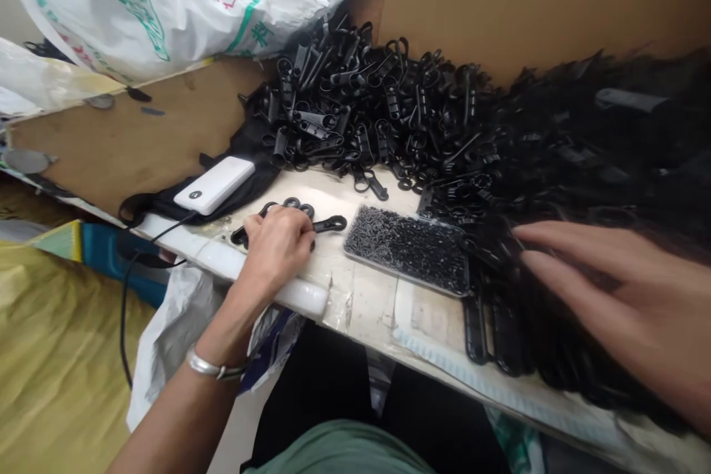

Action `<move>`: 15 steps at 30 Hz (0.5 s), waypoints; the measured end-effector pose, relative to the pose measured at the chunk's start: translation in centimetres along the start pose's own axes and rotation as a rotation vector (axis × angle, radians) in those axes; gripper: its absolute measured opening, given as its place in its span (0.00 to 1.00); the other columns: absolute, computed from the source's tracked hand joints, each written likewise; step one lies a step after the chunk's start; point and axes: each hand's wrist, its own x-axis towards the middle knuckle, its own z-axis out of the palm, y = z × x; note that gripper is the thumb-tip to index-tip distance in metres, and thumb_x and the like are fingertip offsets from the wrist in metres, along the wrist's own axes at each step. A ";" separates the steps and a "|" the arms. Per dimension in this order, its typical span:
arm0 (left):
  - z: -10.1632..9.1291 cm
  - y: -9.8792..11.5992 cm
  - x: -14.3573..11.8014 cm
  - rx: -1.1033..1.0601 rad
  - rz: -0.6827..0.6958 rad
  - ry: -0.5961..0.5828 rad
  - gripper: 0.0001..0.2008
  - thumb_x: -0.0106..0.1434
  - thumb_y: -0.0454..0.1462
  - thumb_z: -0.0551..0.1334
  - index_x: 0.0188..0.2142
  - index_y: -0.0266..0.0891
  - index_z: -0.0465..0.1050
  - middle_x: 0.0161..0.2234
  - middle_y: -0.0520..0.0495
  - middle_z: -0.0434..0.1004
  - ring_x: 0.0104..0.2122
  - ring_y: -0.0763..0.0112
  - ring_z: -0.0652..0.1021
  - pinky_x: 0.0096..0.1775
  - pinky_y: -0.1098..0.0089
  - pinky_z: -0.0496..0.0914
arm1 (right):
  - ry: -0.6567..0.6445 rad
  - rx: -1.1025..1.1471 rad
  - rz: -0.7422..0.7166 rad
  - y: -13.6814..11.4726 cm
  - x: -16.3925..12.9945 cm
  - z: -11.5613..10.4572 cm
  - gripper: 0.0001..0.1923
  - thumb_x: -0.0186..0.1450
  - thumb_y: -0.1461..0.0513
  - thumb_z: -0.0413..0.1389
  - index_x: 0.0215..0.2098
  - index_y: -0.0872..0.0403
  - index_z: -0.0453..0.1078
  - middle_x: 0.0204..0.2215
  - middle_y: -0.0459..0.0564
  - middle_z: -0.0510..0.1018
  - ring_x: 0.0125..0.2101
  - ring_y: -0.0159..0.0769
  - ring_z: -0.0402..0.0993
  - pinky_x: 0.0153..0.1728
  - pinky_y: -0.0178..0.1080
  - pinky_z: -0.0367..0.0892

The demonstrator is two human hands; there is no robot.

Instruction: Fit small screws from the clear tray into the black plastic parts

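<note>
Resting palm-down near the table's front edge, my left hand (281,244) covers a small row of black plastic clips with ringed ends (327,224); its fingers are curled loosely over them, and I cannot tell whether they actually pinch one or only press on top. The clip that sticks out from under my fingertips lies with its long axis running left to right, ringed end pointing right toward the shallow clear tray of tiny black parts (408,248), which sits just beside it. My right hand (616,304) is spread flat and open, fingers pointing left, hovering over or brushing the blurred near edge of the big heap of black plastic clips (389,111); it grips nothing that I can see. So the tray lies between my two hands, a little nearer the left one, while the heap stretches behind it and off to the right. Left of my left hand a white power bank (214,184) rests on black cloth, its cable dropping over the table edge.
</note>
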 end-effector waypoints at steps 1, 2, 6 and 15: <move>-0.1 -0.2 0.1 -0.034 -0.027 0.019 0.07 0.59 0.34 0.57 0.27 0.40 0.72 0.33 0.47 0.77 0.43 0.57 0.71 0.44 0.54 0.55 | -0.022 0.059 -0.042 -0.9 0.0 0.2 0.16 0.68 0.51 0.47 0.44 0.47 0.74 0.44 0.44 0.77 0.43 0.37 0.74 0.49 0.37 0.66; -0.2 -0.3 0.1 -0.062 -0.044 0.040 0.06 0.60 0.34 0.58 0.28 0.40 0.71 0.34 0.48 0.76 0.43 0.58 0.71 0.45 0.54 0.56 | -0.044 0.119 -0.065 -1.6 0.0 0.5 0.15 0.68 0.53 0.48 0.44 0.48 0.74 0.44 0.44 0.77 0.42 0.36 0.74 0.49 0.37 0.66; -0.7 -0.3 -1.0 -0.156 0.047 0.139 0.04 0.62 0.33 0.58 0.30 0.39 0.69 0.39 0.49 0.75 0.43 0.63 0.72 0.47 0.59 0.59 | -0.217 0.160 -0.065 -3.2 0.2 2.7 0.12 0.67 0.59 0.50 0.42 0.52 0.75 0.41 0.47 0.78 0.40 0.38 0.74 0.44 0.40 0.67; 1.6 3.4 -7.0 -0.229 0.474 -0.185 0.11 0.66 0.26 0.51 0.32 0.38 0.69 0.40 0.49 0.75 0.40 0.69 0.73 0.47 0.58 0.56 | -0.580 -0.156 -0.054 -4.9 1.6 5.9 0.08 0.68 0.61 0.51 0.34 0.48 0.72 0.34 0.45 0.75 0.37 0.38 0.71 0.32 0.39 0.61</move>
